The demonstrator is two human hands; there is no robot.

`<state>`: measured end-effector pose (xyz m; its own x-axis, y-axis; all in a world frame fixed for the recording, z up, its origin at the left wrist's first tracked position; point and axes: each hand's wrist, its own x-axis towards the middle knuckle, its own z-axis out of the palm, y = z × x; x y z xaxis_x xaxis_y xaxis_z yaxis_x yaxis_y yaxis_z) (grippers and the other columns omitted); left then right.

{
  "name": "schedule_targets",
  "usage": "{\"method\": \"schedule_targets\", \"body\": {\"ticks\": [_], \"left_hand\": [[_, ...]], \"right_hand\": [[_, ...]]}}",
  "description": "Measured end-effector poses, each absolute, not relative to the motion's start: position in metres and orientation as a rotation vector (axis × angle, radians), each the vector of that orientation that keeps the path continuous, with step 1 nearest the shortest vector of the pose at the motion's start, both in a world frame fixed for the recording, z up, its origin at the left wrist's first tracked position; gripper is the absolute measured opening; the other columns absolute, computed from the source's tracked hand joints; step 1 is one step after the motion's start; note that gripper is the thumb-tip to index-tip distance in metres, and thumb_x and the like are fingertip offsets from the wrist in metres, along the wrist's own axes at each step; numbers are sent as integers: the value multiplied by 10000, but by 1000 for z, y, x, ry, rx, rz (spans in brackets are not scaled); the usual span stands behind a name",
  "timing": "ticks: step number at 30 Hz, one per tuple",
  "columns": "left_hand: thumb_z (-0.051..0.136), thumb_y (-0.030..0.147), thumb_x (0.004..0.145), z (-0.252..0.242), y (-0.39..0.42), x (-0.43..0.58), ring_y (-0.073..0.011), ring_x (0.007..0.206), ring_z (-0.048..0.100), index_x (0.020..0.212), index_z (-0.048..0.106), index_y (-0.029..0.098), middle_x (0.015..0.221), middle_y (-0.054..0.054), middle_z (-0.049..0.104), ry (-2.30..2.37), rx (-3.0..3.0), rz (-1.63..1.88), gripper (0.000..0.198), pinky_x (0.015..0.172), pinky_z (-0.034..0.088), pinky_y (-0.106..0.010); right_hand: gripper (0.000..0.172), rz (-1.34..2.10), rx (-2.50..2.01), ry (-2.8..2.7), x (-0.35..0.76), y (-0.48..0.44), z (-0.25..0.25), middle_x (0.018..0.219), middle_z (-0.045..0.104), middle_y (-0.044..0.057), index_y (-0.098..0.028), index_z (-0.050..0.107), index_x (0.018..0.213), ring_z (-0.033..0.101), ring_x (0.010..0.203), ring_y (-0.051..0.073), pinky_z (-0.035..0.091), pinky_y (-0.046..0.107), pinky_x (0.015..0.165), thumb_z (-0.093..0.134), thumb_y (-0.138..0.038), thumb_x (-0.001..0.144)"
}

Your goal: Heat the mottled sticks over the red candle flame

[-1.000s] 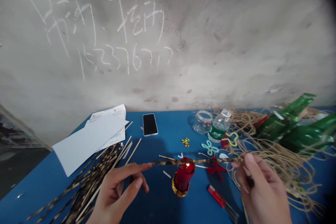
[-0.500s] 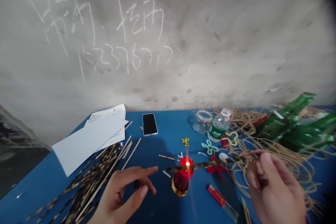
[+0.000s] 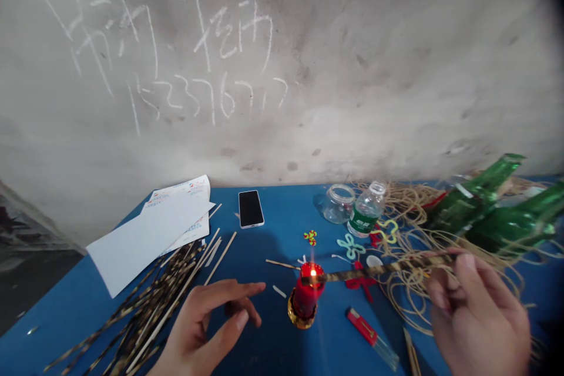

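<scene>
My right hand pinches a long, mottled brown bamboo strip, whose far end lies at the flame of a lit red candle in a gold holder. My left hand rests open with nothing in it, a little left of the candle and near a pile of similar mottled strips. A red-handled utility knife lies below the strip, to the right of the candle. A tangle of tan twine spreads beneath my right hand.
The blue table holds white papers, a black phone, a glass jar, a water bottle, green glass bottles and small knotted cord ornaments. A chalk-marked concrete wall rises behind.
My left hand has let go of the strip and moved slightly down and away. My right hand has drawn the strip rightward, bringing its free end from past the candle to the flame.
</scene>
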<state>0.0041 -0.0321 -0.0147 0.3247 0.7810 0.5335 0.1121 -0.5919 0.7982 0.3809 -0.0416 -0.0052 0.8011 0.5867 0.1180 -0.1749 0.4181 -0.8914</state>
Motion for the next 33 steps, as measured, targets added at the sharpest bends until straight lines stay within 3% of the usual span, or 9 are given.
{"method": "schedule_targets", "body": {"ticks": [9,17,23,29,33], "left_hand": [[639,264,1133,-13,-36,8,-150,847,824,1435,700,416,1180,-7,864,821,1880,1310,343,835,588,-285],[619,240,1144,-15,-36,6,-144,885,822,1456,668,415,1307,-21,841,796,1912,1303,361,862,589,-288],[667,330,1130,-12,-43,14,-153,827,809,1374,743,397,1171,-15,865,880,1809,1355,264,858,574,-317],[642,298,1132,-13,-41,11,-164,832,809,1396,729,400,1004,9,854,896,1844,1338,296,877,576,-334],[649,252,1119,-15,-36,6,-158,843,822,1440,695,416,1224,-25,862,825,1922,1307,363,841,605,-318]], "right_hand": [[405,499,-1013,-449,380,-41,-2,851,601,-9,-223,804,983,431,604,89,344,203,428,1018,-481,755],[356,490,-1006,-455,381,-42,-3,752,558,-24,-220,795,949,428,605,97,342,198,437,999,-460,784],[375,497,-1012,-458,380,-41,-1,809,597,-8,-227,805,965,452,598,102,346,210,417,1010,-459,753],[370,502,-1036,-469,381,-42,-4,711,540,-24,-229,806,987,430,584,109,320,212,421,986,-485,791],[363,499,-1031,-476,380,-42,-7,702,534,-33,-224,804,999,430,578,101,313,208,427,985,-474,806]]}}
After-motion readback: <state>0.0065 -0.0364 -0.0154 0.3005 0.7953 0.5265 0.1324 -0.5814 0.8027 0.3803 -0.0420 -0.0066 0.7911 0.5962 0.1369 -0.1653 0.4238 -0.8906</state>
